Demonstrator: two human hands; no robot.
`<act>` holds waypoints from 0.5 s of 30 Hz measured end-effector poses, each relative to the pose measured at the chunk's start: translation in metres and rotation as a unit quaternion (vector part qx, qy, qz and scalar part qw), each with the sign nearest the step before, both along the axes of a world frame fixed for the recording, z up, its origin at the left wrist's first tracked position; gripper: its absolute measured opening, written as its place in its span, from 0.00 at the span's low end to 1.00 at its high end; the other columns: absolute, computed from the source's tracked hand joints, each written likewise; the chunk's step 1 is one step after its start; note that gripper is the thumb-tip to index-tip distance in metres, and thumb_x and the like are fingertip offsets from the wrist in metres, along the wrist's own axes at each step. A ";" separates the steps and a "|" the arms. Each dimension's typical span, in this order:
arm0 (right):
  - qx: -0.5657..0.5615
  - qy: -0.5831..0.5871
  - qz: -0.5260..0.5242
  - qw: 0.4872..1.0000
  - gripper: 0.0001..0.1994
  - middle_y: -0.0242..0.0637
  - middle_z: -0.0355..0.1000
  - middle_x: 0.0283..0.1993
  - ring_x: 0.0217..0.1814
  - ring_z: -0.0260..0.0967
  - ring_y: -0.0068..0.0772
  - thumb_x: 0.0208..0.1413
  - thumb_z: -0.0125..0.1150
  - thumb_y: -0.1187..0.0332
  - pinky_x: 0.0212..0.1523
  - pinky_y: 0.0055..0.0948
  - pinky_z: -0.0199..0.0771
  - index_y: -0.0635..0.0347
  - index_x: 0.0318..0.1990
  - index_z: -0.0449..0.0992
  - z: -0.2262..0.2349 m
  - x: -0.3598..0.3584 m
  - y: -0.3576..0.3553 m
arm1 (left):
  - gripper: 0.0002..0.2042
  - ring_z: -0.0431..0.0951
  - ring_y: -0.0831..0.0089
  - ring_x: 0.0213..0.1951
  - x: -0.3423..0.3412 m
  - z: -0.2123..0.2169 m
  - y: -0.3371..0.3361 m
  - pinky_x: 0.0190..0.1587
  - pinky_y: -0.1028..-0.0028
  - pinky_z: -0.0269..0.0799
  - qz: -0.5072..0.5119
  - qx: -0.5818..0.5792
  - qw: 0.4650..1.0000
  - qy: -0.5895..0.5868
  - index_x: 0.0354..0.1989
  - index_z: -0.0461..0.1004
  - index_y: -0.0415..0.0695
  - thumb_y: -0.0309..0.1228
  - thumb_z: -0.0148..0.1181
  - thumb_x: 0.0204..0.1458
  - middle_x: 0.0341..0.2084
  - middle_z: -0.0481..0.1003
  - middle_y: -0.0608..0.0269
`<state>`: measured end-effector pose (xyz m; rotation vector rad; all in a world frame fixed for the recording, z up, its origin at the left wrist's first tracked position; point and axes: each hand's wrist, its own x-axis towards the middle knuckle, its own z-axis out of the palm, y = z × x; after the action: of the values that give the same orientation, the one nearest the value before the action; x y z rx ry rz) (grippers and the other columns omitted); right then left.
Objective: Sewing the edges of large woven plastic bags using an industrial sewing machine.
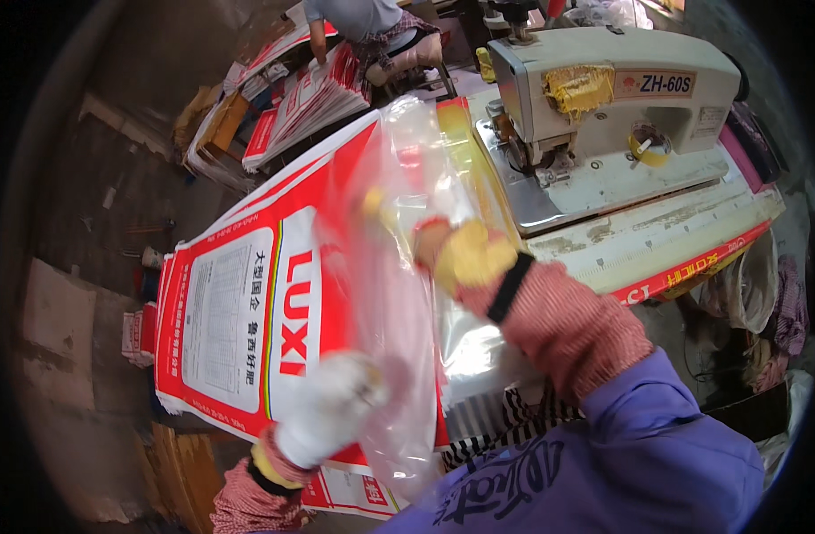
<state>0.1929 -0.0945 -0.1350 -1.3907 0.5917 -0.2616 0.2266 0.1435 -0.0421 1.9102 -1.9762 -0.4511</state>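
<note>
A stack of red and white printed sacks [225,311] lies in front of me. Over the right part of the top sack runs a long, crinkled sheet of clear plastic film [399,338], smeared by motion. My left hand [332,405], in a white glove, is at the near left edge of this film; its fingers are too blurred to read. My right hand [470,254], in a yellow glove with a black wrist band, is over the film's right side. Its fingers are bent and partly smeared, so its grip is unclear. More clear film [470,343] lies below that hand.
On the right stands a white industrial sewing machine [621,98] on a worn bench [585,240]. A roll of yellow tape [649,144] is on its body. Another person [372,22] sits beyond, beside more stacked sacks [314,98]. Plastic bags [750,285] hang below the bench at right.
</note>
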 end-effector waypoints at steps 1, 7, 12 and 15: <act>-0.001 -0.005 -0.005 1.000 0.16 0.33 0.71 0.41 0.38 0.67 0.26 0.60 0.40 0.57 0.39 0.28 0.68 0.56 0.45 0.69 -0.009 0.007 -0.006 | 0.04 0.71 0.61 0.27 -0.005 -0.013 0.000 0.31 0.70 0.67 -0.108 0.062 0.992 -0.001 0.24 0.70 0.43 0.25 0.60 0.39 0.21 0.70 0.59; -0.164 -0.200 -0.146 0.955 0.19 0.41 0.71 0.42 0.45 0.67 0.35 0.54 0.48 0.54 0.42 0.30 0.68 0.61 0.42 0.73 -0.063 0.063 -0.037 | 0.04 0.72 0.63 0.29 -0.021 0.014 -0.042 0.32 0.70 0.68 -0.201 0.338 0.909 0.136 0.22 0.71 0.43 0.27 0.59 0.42 0.22 0.71 0.59; -0.055 -0.290 -0.193 0.936 0.21 0.48 0.71 0.34 0.41 0.69 0.45 0.53 0.52 0.56 0.35 0.35 0.71 0.65 0.45 0.66 -0.058 0.062 -0.022 | 0.18 0.73 0.62 0.34 0.010 0.054 -0.187 0.38 0.68 0.68 -0.085 -0.125 0.956 -0.249 0.35 0.72 0.41 0.29 0.67 0.31 0.28 0.72 0.58; -0.147 -0.043 -0.003 0.988 0.27 0.49 0.72 0.36 0.38 0.72 0.45 0.50 0.52 0.53 0.36 0.35 0.71 0.60 0.53 0.61 0.041 0.010 0.021 | 0.16 0.73 0.57 0.34 0.040 0.045 -0.246 0.37 0.66 0.69 -0.029 -0.287 0.854 -0.432 0.33 0.71 0.39 0.28 0.64 0.33 0.28 0.72 0.57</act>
<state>0.2026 -0.0735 -0.0943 -1.6525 0.4980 -0.4246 0.2664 -0.1024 0.0024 1.7615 -2.2648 1.0757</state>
